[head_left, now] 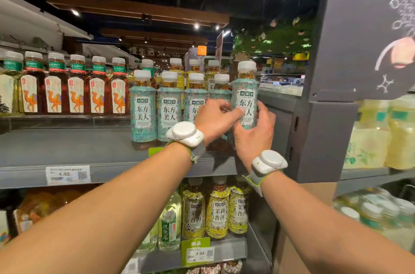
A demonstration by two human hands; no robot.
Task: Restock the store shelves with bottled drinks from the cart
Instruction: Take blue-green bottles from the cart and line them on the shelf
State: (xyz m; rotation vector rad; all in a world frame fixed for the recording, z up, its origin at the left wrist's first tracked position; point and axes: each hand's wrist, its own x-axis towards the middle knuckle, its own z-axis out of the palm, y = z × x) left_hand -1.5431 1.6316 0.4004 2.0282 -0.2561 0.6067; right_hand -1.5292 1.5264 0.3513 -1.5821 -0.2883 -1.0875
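Nearest to me, both forearms reached up and forward, each with a white wrist unit [185, 133] strapped on. The hands were close together at the right end of the grey shelf [67, 145], both clamped on one teal-labelled bottle [246, 94]. My right hand [253, 134] gripped its lower body from the right side, fingers wrapped round the back. My left hand [213, 119] held it from the left, with the thumb pressed across the label. The bottle was upright with its white cap on, just beside the shelf's grey side panel [359, 27]. Its base was hidden behind my hands, so I could not tell whether it rested on the shelf. To its left stood the front row of matching teal bottles [142, 107], touching one another. A price tag [67, 175] sat on the shelf edge, and yellow-labelled bottles [217, 211] filled the shelf below. Farther left and back, camel-labelled bottles [76, 87] of dark tea lined a raised step.
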